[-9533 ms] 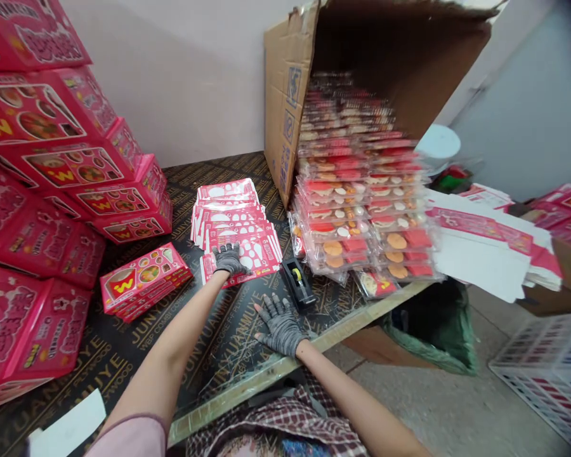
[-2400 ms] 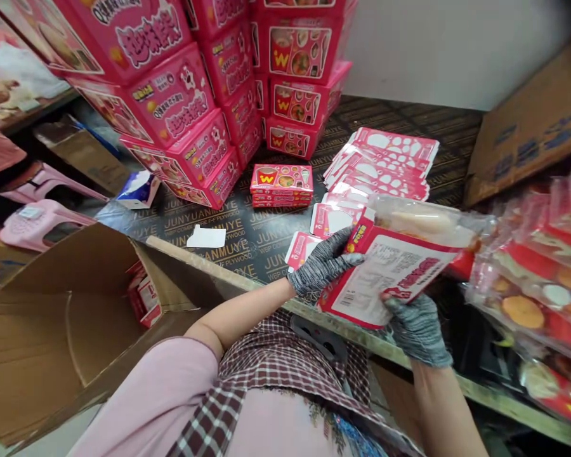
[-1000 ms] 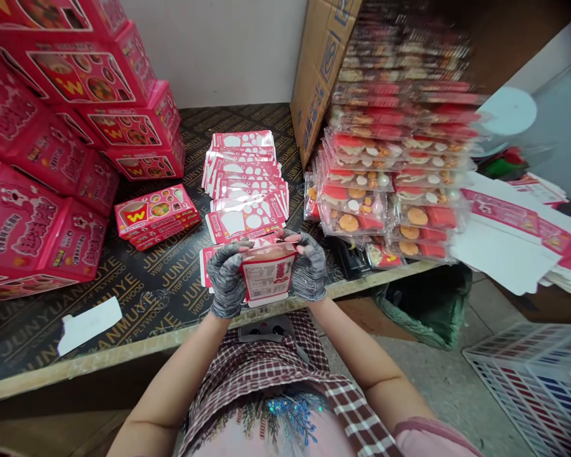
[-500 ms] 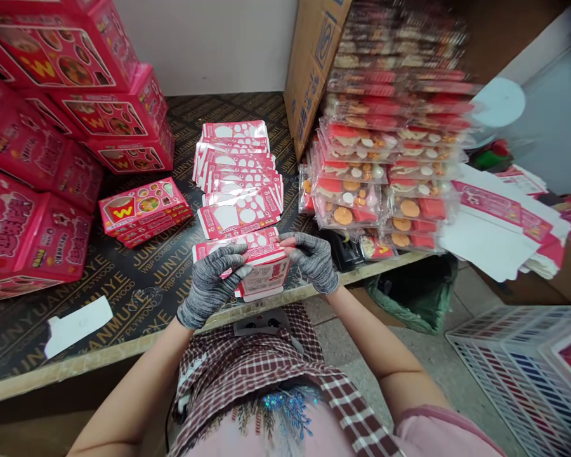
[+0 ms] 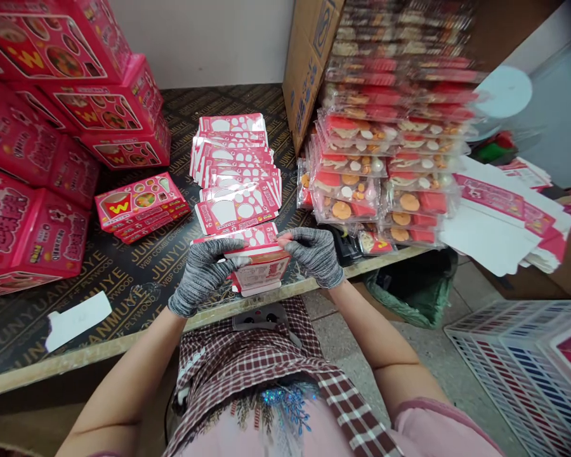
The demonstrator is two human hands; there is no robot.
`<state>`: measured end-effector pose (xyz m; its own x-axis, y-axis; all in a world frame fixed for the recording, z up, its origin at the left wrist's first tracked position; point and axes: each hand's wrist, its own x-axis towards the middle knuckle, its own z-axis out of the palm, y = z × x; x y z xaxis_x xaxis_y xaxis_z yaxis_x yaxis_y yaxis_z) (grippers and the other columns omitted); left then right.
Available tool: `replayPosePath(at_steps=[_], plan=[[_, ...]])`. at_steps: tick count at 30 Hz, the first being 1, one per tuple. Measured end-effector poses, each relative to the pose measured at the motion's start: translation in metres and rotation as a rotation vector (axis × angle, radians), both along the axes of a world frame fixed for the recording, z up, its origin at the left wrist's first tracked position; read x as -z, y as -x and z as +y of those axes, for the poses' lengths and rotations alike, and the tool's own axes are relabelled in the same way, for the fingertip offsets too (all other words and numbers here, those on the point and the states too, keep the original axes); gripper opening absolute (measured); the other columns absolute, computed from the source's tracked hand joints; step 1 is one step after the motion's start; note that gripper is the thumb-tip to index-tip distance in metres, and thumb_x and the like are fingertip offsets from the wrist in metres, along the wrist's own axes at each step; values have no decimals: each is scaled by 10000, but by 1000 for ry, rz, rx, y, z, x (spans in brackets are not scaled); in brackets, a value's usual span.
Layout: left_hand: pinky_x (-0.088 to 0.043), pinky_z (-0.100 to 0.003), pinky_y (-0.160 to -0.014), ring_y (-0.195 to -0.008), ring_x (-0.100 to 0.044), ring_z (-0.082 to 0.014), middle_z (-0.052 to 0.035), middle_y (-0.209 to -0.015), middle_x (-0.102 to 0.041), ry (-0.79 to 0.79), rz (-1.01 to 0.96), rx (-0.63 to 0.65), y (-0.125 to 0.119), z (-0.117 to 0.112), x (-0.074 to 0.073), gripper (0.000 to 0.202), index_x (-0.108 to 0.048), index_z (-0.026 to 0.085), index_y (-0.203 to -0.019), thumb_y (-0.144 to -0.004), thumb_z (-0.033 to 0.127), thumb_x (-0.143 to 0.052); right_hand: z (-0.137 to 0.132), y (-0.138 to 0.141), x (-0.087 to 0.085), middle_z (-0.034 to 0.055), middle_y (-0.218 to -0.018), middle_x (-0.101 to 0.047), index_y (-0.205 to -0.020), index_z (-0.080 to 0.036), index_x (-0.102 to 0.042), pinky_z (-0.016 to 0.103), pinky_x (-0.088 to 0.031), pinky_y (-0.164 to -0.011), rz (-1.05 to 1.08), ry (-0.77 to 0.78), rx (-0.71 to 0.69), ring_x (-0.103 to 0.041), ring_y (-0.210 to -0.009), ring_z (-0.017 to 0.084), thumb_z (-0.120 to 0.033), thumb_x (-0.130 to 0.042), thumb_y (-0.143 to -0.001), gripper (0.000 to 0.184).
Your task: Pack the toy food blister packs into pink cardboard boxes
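Observation:
Close to the table's front edge, a pink cardboard box (image 5: 262, 274) stands between my two gloved hands, its long side opening toward me. My left hand (image 5: 208, 271) pinches its left end, thumb and fingers on the upper edge. At the other end, my right hand (image 5: 315, 255) grips the top edge between thumb and fingertips. Both grey knit gloves leave the fingertips bare. Just beyond the box lies an overlapping row of pink die-cut box sleeves (image 5: 238, 208) with cut-out windows.
Pink cartons (image 5: 99, 108) are stacked at the left, with a few small finished boxes (image 5: 141, 202) beside them. Bagged toy sets (image 5: 347, 171) pile up at the right by a brown carton (image 5: 309, 76). A white paper scrap (image 5: 78, 322) lies front left; a lined bin (image 5: 416, 295) and white crate (image 5: 514, 368) stand right.
The box's upper edge has opened slightly wider toward me. My left hand has shifted a little left along it; my right hand keeps its hold.

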<state>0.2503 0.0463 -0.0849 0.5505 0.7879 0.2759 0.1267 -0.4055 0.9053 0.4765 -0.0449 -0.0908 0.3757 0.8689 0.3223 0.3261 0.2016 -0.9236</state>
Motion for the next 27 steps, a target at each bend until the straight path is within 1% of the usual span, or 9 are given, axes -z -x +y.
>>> replayPosePath(at_steps=[4,10,12,15,18,20,23,25,27], plan=[[-649,-390,-821,-871,-772,-245,-89,-983,-798,-61,-12,77,1,4,-1,166,-807,204,-943,-848,319,-734,0,-1,4,22,-791,-792,-777,-248,-819,356,-626,-738,-17,-1,-23,-739,-711,206,-370,-795,-783,125],[-446,-578,-1146,-1135,-712,-270,-79,-1170,-764,-605,117,102,11,3,11,199,-762,249,-1039,-853,304,-722,-10,-12,13,48,-1015,-802,-924,-268,-827,410,-622,-934,-147,-12,-185,-768,-936,241,-403,-753,-847,172],[-445,-594,-1135,-1109,-719,-270,-63,-1132,-775,-712,154,78,3,1,14,144,-746,246,-985,-864,316,-710,-14,-12,16,51,-1128,-781,-999,-280,-813,417,-597,-1001,-232,-65,-237,-749,-1051,243,-400,-734,-865,197],[-562,-501,-980,-1007,-733,-263,-79,-1093,-777,-812,229,48,-18,-4,15,158,-724,221,-999,-901,299,-627,-22,-11,20,61,-1251,-737,-1106,-289,-777,435,-520,-1114,-350,-96,-220,-679,-1216,248,-406,-733,-871,266],[-588,-398,-780,-882,-725,-255,-109,-1062,-765,-891,336,6,-34,-10,14,311,-698,201,-1175,-910,196,-536,-39,-29,33,86,-1402,-645,-1260,-276,-699,428,-426,-1191,-377,-96,-14,-564,-1363,273,-456,-757,-843,458],[-564,-377,-738,-863,-716,-261,-113,-1060,-755,-931,372,-19,-36,-11,13,359,-671,211,-1249,-917,189,-540,-57,-57,51,109,-1337,-669,-1224,-244,-695,441,-433,-1164,-344,-42,353,-594,-1303,280,-471,-693,-869,422],[-535,-353,-721,-881,-710,-262,-103,-1067,-747,-993,311,-38,-35,-11,14,358,-653,246,-1278,-938,193,-552,-89,-111,86,103,-995,-717,-978,-196,-712,481,-508,-1007,-293,160,886,-655,-963,254,-474,-623,-835,324],[-525,-349,-725,-888,-707,-261,-96,-1074,-748,-1010,267,-39,-36,-12,16,369,-656,257,-1273,-934,163,-543,-102,-141,107,81,-883,-691,-876,-192,-698,456,-521,-932,-269,270,910,-613,-846,228,-454,-665,-771,284],[-521,-352,-718,-880,-707,-261,-93,-1091,-749,-1010,259,-33,-41,-15,20,369,-674,256,-1244,-922,141,-536,-106,-161,120,64,-844,-679,-814,-196,-695,415,-520,-894,-244,360,795,-585,-808,208,-423,-703,-731,242]])
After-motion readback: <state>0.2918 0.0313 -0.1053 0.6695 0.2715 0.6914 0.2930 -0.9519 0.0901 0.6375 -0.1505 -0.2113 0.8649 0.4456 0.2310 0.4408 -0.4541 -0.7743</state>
